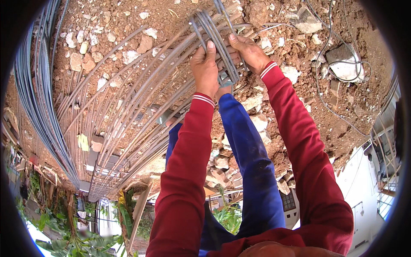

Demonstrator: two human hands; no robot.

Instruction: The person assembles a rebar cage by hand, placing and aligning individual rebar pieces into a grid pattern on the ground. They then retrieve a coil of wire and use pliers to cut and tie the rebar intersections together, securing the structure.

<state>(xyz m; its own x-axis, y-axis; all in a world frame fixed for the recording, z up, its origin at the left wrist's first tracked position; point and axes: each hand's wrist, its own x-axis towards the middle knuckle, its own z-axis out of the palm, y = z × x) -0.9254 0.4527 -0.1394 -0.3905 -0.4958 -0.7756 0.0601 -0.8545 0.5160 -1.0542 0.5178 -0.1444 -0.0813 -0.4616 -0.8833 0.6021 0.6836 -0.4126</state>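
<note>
A bundle of bent steel rebar stirrups, narrow and dark grey, is in front of me at the top of the view. My left hand is closed around the bundle's left side, thumb pointing up along the bars. On the other side, my right hand pinches a single rebar stirrup, thumb against its bar, slightly apart from the rest. The far ends of these bars run out of view at the top. My right fingertips are partly hidden behind the steel.
Long rusty rebar rods fan across the ground on the left, beside a bundle of bluish-grey bars. A tied rebar cage lies below them. Broken stones litter the reddish soil. A thin black cable loops past a whitish rock.
</note>
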